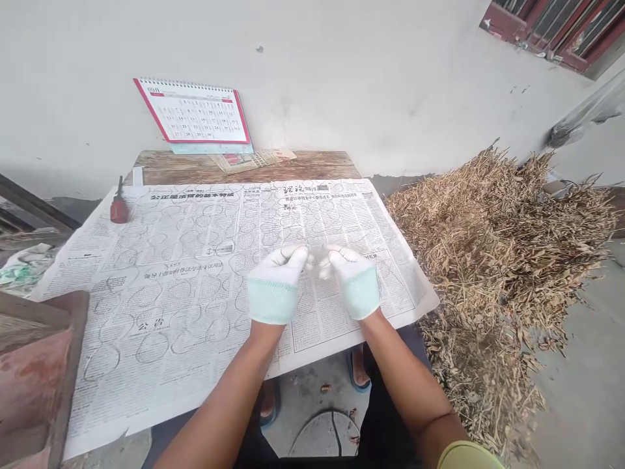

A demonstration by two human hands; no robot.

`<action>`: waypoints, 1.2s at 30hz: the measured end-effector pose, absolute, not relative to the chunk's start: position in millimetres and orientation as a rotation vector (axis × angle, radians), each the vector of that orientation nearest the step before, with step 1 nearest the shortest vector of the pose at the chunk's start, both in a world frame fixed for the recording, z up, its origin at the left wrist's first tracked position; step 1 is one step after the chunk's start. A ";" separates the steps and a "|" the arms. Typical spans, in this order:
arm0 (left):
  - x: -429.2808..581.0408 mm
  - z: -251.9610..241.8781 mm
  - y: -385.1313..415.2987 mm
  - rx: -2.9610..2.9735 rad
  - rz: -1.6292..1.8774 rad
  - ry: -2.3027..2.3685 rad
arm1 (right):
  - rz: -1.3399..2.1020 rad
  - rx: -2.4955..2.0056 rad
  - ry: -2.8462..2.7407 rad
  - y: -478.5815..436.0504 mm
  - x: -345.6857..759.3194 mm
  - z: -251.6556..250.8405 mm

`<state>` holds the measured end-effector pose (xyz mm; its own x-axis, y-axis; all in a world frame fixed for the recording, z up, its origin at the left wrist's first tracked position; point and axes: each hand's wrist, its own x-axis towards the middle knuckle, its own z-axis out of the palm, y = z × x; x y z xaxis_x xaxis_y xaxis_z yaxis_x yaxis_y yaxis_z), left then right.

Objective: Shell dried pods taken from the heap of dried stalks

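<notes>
My left hand [283, 267] and my right hand [344, 264] wear white gloves with pale green cuffs. They are close together over the newspaper [342, 326], thumbs and fingers pinched toward each other. Whatever lies between the fingertips is too thin and blurred to make out. Many thin wire-like loops, some shaped like a figure eight, lie in rows across the newspaper; one wire loop [118, 358] is at its lower left. A red-handled screwdriver [118, 210] rests at the upper left of the sheet.
A desk calendar [200, 117] stands at the back of the wooden table [322, 164], against the wall. Dry plant stalks [478, 241] are heaped on the right. A wooden chair [73, 326] is at the lower left. A cable [336, 433] lies on the floor below.
</notes>
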<state>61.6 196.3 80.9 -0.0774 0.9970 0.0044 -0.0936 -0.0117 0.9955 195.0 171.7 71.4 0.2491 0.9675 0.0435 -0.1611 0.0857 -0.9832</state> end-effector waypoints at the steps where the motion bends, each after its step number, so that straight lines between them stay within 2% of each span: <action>1: 61.0 81.8 196.4 1.142 1.288 1.227 | 1.060 -1.160 -0.942 171.7 196.5 71.8; 7: 61.6 80.4 195.5 1.341 1.178 1.395 | 1.035 -1.348 -0.927 174.7 199.1 75.4; 15: 63.4 80.3 193.2 1.392 1.081 1.348 | 0.893 -1.620 -1.044 173.3 200.7 79.0; 25: 61.5 84.6 193.6 1.402 1.067 1.354 | 0.896 -1.557 -1.025 173.9 200.9 69.8; 32: 60.7 83.9 195.2 1.379 0.935 1.316 | 0.679 -1.617 -1.293 171.2 206.3 64.0; 36: 58.0 83.2 198.0 1.299 1.056 1.323 | 0.821 -1.601 -1.235 171.4 205.3 71.0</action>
